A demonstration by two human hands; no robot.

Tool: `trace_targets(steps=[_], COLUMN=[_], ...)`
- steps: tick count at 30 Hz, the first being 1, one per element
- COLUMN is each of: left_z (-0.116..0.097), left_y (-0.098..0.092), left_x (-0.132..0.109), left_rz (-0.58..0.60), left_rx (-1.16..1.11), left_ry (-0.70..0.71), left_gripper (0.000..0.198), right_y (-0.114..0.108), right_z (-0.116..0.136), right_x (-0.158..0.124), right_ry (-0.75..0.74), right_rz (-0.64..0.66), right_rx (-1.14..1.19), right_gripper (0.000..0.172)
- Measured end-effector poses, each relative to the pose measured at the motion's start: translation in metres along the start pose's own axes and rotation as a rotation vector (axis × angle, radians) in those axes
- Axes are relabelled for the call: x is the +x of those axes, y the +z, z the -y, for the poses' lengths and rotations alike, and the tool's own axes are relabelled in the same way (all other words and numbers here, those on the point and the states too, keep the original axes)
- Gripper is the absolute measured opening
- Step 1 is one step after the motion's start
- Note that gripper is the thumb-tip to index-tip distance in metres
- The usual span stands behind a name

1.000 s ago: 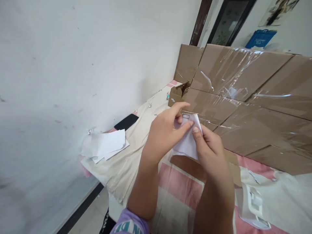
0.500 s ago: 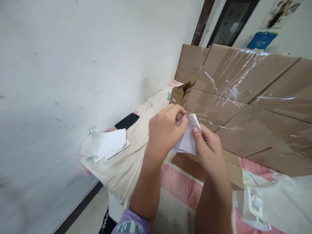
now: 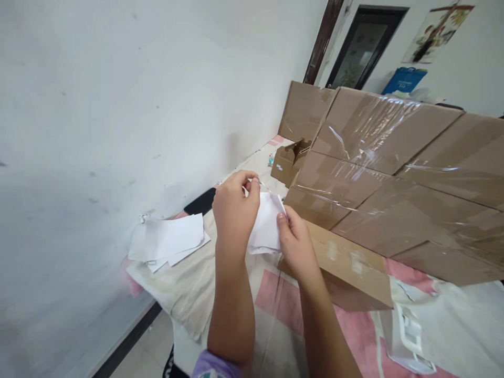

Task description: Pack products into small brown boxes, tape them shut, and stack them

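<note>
My right hand (image 3: 294, 236) grips the right edge of a folded white paper packet (image 3: 265, 220), thumb on its face and fingers behind. At the packet's upper left, my left hand (image 3: 238, 202) is closed in a pinch, thumb against forefinger. A thin strip (image 3: 263, 185) runs from that pinch towards the packet's top edge; its far end is too small to make out. Left of my forearm lies a loose stack of white papers (image 3: 175, 233) on the cream cloth. The lower left part of the packet sits behind my left hand.
Taped cardboard boxes (image 3: 366, 178) are stacked at the right, with a long carton (image 3: 350, 262) before them. A small open carton (image 3: 285, 165) stands farther back. A black flat object (image 3: 200, 202) lies by the wall (image 3: 98, 131). A white tape dispenser (image 3: 409, 341) sits lower right.
Both hands and the packet have shifted left in view. My left hand has drawn away from the packet's top, and a thin strip now shows between them. The camera view has tilted slightly.
</note>
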State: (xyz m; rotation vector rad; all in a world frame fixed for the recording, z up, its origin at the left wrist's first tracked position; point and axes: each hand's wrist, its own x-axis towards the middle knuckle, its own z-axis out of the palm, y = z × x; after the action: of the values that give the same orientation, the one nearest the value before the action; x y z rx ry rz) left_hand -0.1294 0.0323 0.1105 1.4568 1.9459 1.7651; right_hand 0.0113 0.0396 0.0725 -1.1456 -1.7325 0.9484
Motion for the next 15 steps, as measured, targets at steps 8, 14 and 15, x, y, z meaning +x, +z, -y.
trace_targets(steps=[8,14,15], left_z=[0.0041,0.0063,0.0066], left_y=[-0.0032,-0.0070,-0.0074], left_x=[0.0035,0.0017,0.0010], left_rz=[0.021,0.257,0.302], left_rx=[0.013,0.091,0.109], left_ry=[-0.023,-0.046,-0.034], left_gripper=[0.018,0.024,0.024], right_y=[0.0029,0.0066,0.0062], right_z=[-0.0071,-0.0071,-0.0068], right_x=[0.0030,0.0001,0.0003], right_ry=[0.003,-0.221,-0.273], right_rz=[-0.040,-0.144,-0.156], right_rx=[0.016,-0.230,-0.279], right_gripper=[0.036,0.062,0.062])
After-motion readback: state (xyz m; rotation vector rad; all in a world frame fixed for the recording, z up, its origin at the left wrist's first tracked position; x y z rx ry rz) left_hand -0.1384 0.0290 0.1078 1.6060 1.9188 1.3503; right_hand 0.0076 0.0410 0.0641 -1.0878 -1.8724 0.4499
